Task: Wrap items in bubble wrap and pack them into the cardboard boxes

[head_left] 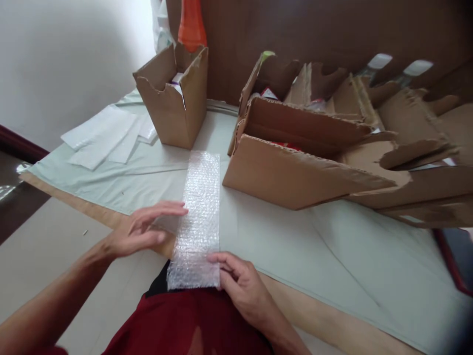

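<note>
A long strip of clear bubble wrap (201, 207) lies over the front edge of the table, its near end reaching past the edge above my lap. My right hand (244, 286) pinches its lower right edge between the thumb and fingers. On the other side, my left hand (142, 229) is open, fingers stretched out. Its fingertips are at the strip's left edge; whether they touch it I cannot tell.
A cardboard box (172, 108) stands behind the strip, with white sheets (105, 135) to its left. Several joined cardboard bins (303, 172) fill the back right. An orange object (192, 24) and two white-capped bottles (380, 61) are behind. A phone (458, 256) lies far right.
</note>
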Demonstrator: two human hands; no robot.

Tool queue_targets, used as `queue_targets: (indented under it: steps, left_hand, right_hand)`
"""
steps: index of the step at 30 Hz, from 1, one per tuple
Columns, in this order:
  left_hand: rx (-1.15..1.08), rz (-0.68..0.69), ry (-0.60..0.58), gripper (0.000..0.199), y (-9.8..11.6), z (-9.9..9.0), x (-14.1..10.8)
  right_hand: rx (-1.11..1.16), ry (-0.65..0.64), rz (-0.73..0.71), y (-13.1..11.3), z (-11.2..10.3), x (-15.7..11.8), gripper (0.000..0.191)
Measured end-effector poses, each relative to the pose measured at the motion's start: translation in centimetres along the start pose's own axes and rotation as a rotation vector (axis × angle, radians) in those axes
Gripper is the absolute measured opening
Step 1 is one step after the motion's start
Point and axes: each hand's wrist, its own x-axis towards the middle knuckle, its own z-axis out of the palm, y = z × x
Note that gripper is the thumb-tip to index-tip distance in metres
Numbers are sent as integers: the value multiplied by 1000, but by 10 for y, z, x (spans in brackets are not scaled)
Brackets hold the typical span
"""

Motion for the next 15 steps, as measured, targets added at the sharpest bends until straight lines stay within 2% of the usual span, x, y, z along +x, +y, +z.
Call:
queue_targets:
  steps: [2,4,5,7,9,11,13,15]
  left_hand:
    - [-156,-68,-55,61,6,7,-33]
    - [-146,-113,7,79,9,20,-44]
    - [-88,-145,84,79,9,27,-43]
    - [57,-228,260,62,6,41,-29]
    - [162,-283,365,49,0,49,-10]
    - [221,-276,367,51,-7,50,6]
    - [264,-244,358,54,-12,48,14]
    - [294,-203,358,54,-17,47,18]
  right_hand:
    - [205,78,75,-3,6,13,22]
    - [364,142,93,-9,12,28,30]
    - [416,168,89,-12,15,35,33]
    - [478,195,84,-16,17,44,41]
    - [462,217,87,-17,16,45,57]
    - [323,274,39,-16,13,38,63]
    - [40,356,-92,-14,9,28,47]
    - [-331,392,-296,-13,6,23,28]
